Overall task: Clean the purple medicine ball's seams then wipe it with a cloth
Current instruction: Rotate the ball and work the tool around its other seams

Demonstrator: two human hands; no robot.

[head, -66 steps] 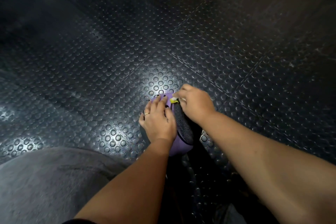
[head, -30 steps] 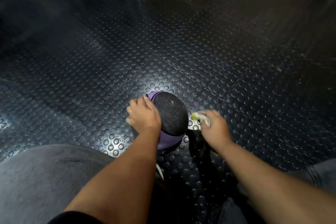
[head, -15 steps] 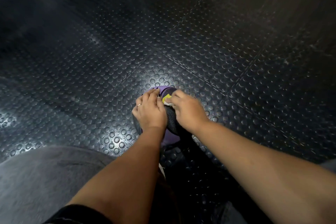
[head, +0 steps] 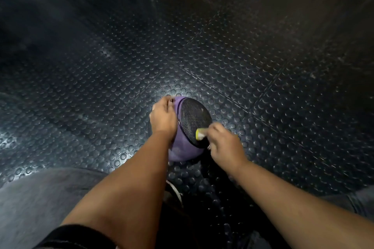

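Two hands met low in mid-frame. The left hand curled over the purple medicine ball on the studded floor, apparently to steady it. The right hand pinched a small yellow tool against the seam of the black panel.

medicine ball 1 | yellow tool 1 | hands 2: left hand, right hand

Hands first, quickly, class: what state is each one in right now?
Left hand: grips the purple medicine ball.
Right hand: holds a small yellow tool against the ball.
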